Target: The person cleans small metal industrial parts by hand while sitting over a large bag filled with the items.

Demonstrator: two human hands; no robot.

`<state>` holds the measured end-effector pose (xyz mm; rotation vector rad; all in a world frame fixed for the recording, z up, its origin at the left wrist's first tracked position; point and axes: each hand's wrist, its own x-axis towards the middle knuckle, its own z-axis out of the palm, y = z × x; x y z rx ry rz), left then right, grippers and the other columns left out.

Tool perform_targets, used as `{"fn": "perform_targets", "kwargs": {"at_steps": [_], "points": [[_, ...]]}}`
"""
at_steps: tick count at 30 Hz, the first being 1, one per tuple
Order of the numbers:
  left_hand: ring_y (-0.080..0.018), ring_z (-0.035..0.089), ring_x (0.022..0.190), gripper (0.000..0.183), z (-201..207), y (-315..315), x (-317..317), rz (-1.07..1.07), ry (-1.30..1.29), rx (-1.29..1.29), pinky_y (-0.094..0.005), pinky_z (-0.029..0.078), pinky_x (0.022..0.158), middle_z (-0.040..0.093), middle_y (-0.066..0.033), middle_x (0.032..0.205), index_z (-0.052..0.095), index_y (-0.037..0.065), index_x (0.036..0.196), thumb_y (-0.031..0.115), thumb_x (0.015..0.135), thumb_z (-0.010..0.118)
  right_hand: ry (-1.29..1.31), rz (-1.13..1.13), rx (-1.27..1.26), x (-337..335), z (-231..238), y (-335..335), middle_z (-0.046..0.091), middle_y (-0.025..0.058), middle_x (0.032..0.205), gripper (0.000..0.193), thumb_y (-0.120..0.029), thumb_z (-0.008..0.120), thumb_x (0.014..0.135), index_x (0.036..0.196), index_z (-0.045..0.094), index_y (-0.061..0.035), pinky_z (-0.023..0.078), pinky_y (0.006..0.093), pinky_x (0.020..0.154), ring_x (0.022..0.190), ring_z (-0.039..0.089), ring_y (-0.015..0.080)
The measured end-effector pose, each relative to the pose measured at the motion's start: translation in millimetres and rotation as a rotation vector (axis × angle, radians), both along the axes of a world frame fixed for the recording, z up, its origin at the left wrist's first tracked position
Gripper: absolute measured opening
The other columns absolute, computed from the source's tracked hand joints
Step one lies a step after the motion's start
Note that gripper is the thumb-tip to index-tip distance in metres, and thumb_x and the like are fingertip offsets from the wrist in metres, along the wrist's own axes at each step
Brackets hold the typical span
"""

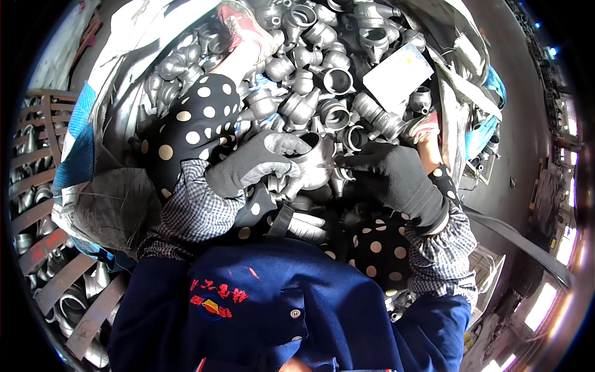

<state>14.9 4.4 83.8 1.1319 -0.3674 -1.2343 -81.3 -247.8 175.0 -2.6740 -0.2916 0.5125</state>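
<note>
In front of my lap, my left hand [266,162], in a grey work glove, is closed around a grey metal casting [315,177] with a round open mouth. My right hand [393,180], in a dark glove, is closed on a thin, narrow tool [334,167]. The tool's tip reaches the right side of the casting; its exact kind is too small to make out, and the glove hides its grip. Beyond both hands lies a heap of similar hollow castings [300,110]. Below the casting, between my legs, rests a pale ribbed bundle or glove [305,228].
A large white woven sack [139,34] surrounds the heap, and my polka-dot-trousered legs [192,118] extend into it. A white card or sheet [398,77] lies on the castings at upper right. Slatted metal crates [37,177] with more castings stand left; a grey strap [524,239] runs right.
</note>
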Motion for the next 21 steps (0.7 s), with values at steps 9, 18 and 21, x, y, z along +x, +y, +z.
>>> {"fn": "perform_targets", "kwargs": {"at_steps": [9, 18, 21], "points": [[-0.0085, 0.063, 0.073, 0.022, 9.4, 0.4, 2.8, -0.084, 0.148, 0.004, -0.0208, 0.051, 0.063, 0.067, -0.0054, 0.087, 0.062, -0.006, 0.105, 0.0, 0.083, 0.064, -0.019, 0.072, 0.011, 11.7, 11.5, 4.4, 0.068, 0.0064, 0.081, 0.033, -0.02, 0.066, 0.079, 0.11, 0.071, -0.0315, 0.054, 0.0371, 0.063, 0.071, 0.067, 0.0265], [-0.0138, 0.065, 0.067, 0.027, 7.6, -2.8, -0.6, -0.041, 0.177, -0.054, -0.0236, 0.052, 0.06, 0.067, -0.0081, 0.086, 0.06, -0.006, 0.111, 0.003, 0.085, 0.064, 0.098, 0.067, 0.057, 11.4, 1.7, -4.5, 0.07, 0.0086, 0.085, 0.036, -0.011, 0.063, 0.08, 0.111, 0.071, -0.0265, 0.054, 0.0354, 0.069, 0.074, 0.067, 0.029], [-0.0143, 0.065, 0.067, 0.03, 10.7, -0.9, 4.7, -0.078, 0.106, -0.003, -0.0242, 0.053, 0.061, 0.067, -0.0086, 0.088, 0.059, -0.005, 0.113, 0.005, 0.085, 0.065, 0.096, -0.063, 0.427, 4.9, 2.3, -11.6, 0.07, 0.0114, 0.091, 0.041, 0.0, 0.06, 0.08, 0.113, 0.071, -0.0203, 0.053, 0.0332, 0.071, 0.075, 0.067, 0.0289]]}}
